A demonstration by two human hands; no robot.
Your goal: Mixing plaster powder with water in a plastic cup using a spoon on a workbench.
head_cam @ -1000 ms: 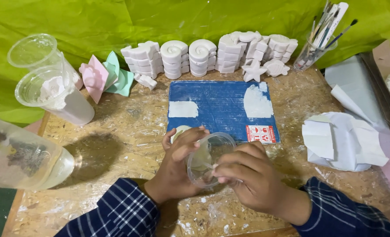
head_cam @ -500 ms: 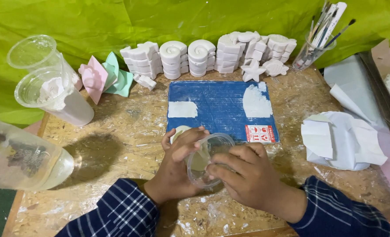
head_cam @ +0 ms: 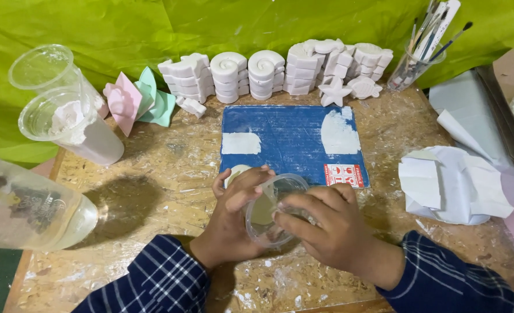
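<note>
Clear plastic cup (head_cam: pixel 271 208), tilted, mouth rightward: being gripped by left hand (head_cam: pixel 233 217); right hand (head_cam: pixel 326 223) fingers being curled at its rim.

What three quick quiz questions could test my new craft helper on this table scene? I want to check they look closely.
1. True or false: both hands, left hand and right hand, are on the clear plastic cup.
2. What colour is the mat beyond the cup? A red, B blue, C yellow.
3. What stands in the clear holder at the far right of the row of white plaster casts?

Key: 1 true. 2 B. 3 paintbrushes.
</note>
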